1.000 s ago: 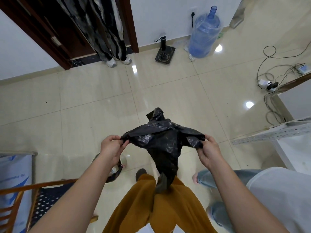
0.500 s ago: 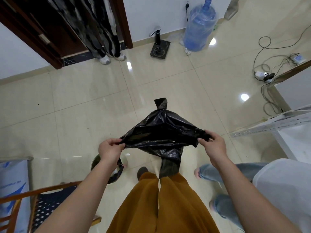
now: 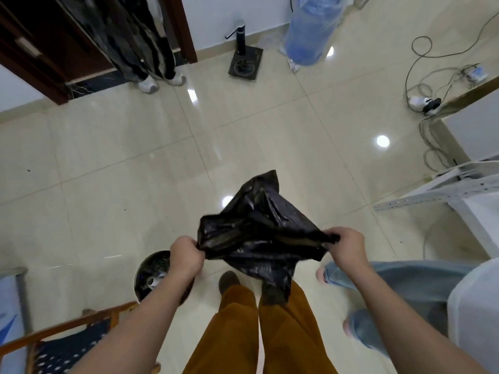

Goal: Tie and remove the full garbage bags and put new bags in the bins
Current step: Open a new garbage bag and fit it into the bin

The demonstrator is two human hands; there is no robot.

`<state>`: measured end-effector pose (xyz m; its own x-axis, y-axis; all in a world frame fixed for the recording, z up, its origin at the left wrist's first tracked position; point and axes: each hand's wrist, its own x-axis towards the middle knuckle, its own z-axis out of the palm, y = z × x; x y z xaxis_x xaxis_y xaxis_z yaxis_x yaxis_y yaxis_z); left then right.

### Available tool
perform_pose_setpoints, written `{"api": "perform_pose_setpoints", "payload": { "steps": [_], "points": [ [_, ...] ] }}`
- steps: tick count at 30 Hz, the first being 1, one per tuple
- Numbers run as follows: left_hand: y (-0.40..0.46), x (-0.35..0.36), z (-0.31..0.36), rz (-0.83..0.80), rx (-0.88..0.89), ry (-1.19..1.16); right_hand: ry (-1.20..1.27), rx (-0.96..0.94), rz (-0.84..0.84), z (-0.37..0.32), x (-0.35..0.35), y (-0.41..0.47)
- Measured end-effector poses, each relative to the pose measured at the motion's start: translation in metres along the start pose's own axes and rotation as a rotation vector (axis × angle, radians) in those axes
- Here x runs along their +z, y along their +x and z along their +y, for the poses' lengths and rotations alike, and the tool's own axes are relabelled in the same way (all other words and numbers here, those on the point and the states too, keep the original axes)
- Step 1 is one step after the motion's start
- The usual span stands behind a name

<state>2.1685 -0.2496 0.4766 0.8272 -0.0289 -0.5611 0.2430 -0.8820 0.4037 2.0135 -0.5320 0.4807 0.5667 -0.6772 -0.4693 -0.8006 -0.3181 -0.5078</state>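
Holding a new black bag [image 3: 259, 233] in the air, the left hand [image 3: 186, 255] and right hand [image 3: 348, 245] each pinch one side of its mouth. The bin [image 3: 151, 273] sits down on the left. Pulling too hard could rip the thin bag.

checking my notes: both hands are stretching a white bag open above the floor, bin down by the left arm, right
Not quite: the bag is black, not white. The head view shows the left hand and right hand gripping its edges, with the bin down by the left arm.

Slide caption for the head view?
Both hands, left and right, stretch open a black garbage bag beside the bin.
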Motion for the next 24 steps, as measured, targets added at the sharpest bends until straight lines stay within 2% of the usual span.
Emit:
{"api": "perform_pose_setpoints", "payload": {
  "steps": [3, 4, 6, 7, 11, 15, 19, 24],
  "points": [
    [0.021, 0.015, -0.016, -0.031, -0.003, -0.037, 0.058, 0.009, 0.256, 0.013, 0.014, 0.014],
    [0.027, 0.022, -0.021, -0.095, 0.022, 0.010, 0.044, 0.014, 0.247, 0.018, 0.020, 0.020],
    [0.035, 0.038, -0.030, -0.265, 0.005, 0.126, -0.076, 0.127, 0.004, 0.029, 0.037, 0.028],
    [0.038, 0.046, -0.034, -0.282, -0.024, 0.117, -0.108, 0.190, -0.052, 0.037, 0.045, 0.030],
    [0.053, 0.077, -0.042, -0.107, -0.057, -0.058, 0.084, 0.190, 0.100, 0.048, 0.062, 0.046],
    [0.064, 0.107, -0.049, -0.138, -0.174, -0.296, 0.174, 0.178, -0.030, 0.060, 0.081, 0.061],
    [0.073, 0.128, -0.045, -0.114, -0.222, -0.519, 0.485, 0.219, -0.169, 0.068, 0.096, 0.075],
    [0.078, 0.147, -0.036, -0.098, -0.181, -0.564, 0.554, 0.120, -0.381, 0.080, 0.108, 0.090]
  ]
}}
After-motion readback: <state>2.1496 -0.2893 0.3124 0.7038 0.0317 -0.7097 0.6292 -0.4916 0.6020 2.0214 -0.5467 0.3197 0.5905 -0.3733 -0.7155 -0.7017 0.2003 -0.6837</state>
